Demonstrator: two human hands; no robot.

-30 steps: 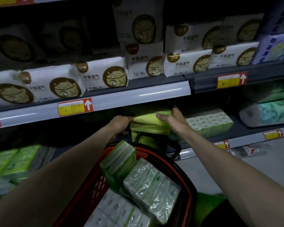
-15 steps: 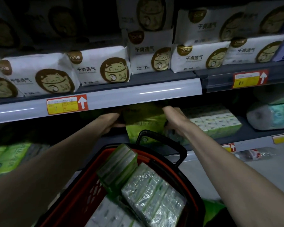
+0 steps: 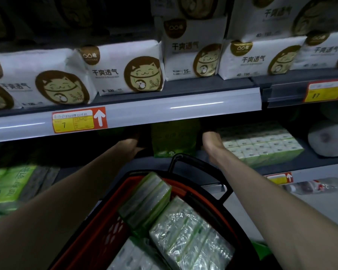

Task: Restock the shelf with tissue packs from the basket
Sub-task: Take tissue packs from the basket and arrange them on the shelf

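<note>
Dim shelf, green tissue pack — upright

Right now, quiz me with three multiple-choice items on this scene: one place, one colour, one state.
1. Where is the green pack?
A on the top shelf
B on the lower shelf, between left hand and right hand
C on the floor
2. What colour is the basket?
A blue
B red
C yellow
3. The basket is:
A empty
B overturned
C holding packs
Answers: 1 B, it stands under the rail with a hand on each side. 2 B, its wall is red. 3 C, wrapped packs lie inside.
</note>
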